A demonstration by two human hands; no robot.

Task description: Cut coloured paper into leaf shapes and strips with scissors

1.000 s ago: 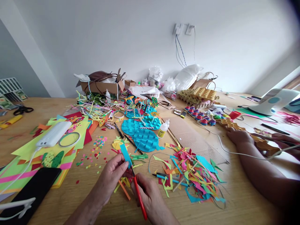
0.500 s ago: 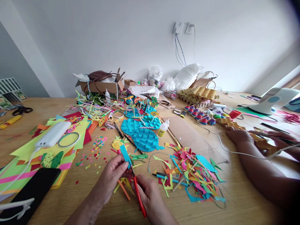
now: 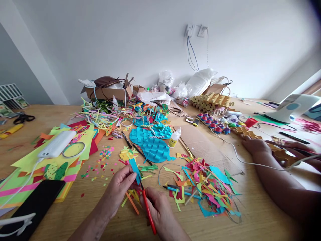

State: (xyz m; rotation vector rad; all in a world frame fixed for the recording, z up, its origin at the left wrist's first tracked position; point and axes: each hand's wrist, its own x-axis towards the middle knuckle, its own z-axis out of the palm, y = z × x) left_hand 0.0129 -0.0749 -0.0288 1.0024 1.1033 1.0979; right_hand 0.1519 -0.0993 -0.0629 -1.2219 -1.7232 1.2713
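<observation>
Between the thumb and fingers of my left hand [image 3: 125, 180] is a blue paper strip [image 3: 134, 167], held tilted above the table. My right hand [image 3: 157, 204] grips red-handled scissors [image 3: 148, 209], whose blades point up and left and meet the strip's lower end. Part of the scissors is hidden by my fingers. Orange and yellow paper strips [image 3: 132, 202] lie under my hands. Beyond them sits a blue woven paper turtle-like shape [image 3: 155, 150]. A heap of colourful paper scraps [image 3: 210, 187] is to the right of my hands.
A glue bottle [image 3: 174, 138] stands beside the blue shapes. Coloured paper sheets with a white power bank [image 3: 57, 144] lie left, near a black phone [image 3: 35, 207]. At right, a co-worker's hand [image 3: 255, 145] rests on an egg carton strip [image 3: 248, 131], and a white cable [image 3: 235, 152] crosses the table.
My hands and the scissors stay almost in place; the blue strip has tilted and dropped very slightly. The co-worker's farther hand at the right has shifted a little.
</observation>
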